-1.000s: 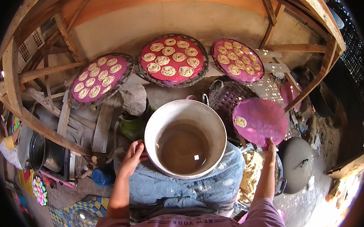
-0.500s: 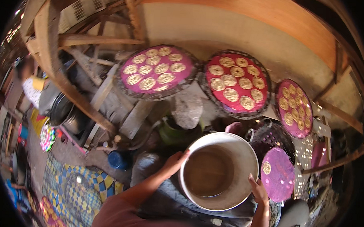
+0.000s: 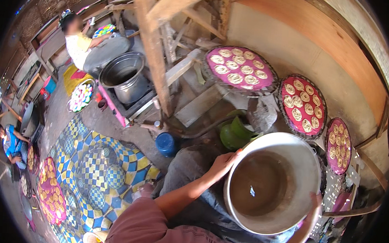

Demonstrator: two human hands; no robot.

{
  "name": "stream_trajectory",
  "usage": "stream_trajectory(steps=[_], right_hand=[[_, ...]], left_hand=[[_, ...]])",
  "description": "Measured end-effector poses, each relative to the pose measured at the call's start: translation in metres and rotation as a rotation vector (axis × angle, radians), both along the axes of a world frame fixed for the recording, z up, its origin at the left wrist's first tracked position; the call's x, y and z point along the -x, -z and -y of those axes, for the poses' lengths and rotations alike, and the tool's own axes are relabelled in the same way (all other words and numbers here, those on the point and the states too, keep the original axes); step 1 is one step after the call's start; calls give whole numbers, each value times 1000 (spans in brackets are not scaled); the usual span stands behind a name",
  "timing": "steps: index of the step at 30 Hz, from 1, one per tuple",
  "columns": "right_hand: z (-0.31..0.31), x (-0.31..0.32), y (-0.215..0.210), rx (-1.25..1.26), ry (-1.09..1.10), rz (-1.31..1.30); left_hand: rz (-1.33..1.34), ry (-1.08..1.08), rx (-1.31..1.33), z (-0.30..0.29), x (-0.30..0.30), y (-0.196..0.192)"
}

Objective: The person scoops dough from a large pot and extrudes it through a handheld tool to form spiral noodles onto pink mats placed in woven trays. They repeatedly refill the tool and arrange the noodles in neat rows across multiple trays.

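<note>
A large pale metal pot (image 3: 304, 176) is held tilted above my lap, its mouth facing me. Brown, cloudy liquid (image 3: 261, 181) covers its bottom, with one bright glint on it. My left hand (image 3: 222, 164) grips the rim on the left side, fingers closed against the metal. On the opposite side my right hand (image 3: 311, 213) holds the wall near the rim; it is slightly blurred and its fingers are partly hidden. Beyond the pot stands a green gas cylinder (image 3: 232, 134), and a blue tub (image 3: 165, 144) is on the floor to its left.
Round cloth-lined trays (image 3: 267, 88) with pale coiled strands lean along the wall. A wooden post (image 3: 152, 54) rises beside a stove carrying a silver pot (image 3: 137, 90). Patterned mats (image 3: 128, 149) cover the floor at left. Two other people sit farther off at left.
My view has swung left, so the surroundings shift rightward and more of the room shows. The pot remains in both hands and now hides the purple cloth disc that was beside it.
</note>
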State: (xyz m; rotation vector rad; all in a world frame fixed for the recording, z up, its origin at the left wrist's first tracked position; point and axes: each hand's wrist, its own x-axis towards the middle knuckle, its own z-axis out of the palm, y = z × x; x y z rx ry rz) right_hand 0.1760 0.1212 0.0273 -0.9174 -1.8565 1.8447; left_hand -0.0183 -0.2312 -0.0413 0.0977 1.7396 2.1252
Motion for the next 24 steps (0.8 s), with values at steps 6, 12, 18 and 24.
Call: stream_trajectory(steps=[6,12,18,24], right_hand=[[5,7,-132,-251,-88,88],[104,47,-215,-376,-250,-269],[269,94,-218,-169,-557,-499],[434,122,-134,219,-1141,-527]], left_hand=[[-34,98,-580,90,-38,-117],[-294,-38,-721,205,-80,-204],[-455,-590,-469,326,-151,-243],[-337,-853,-358,368,-227,-238]])
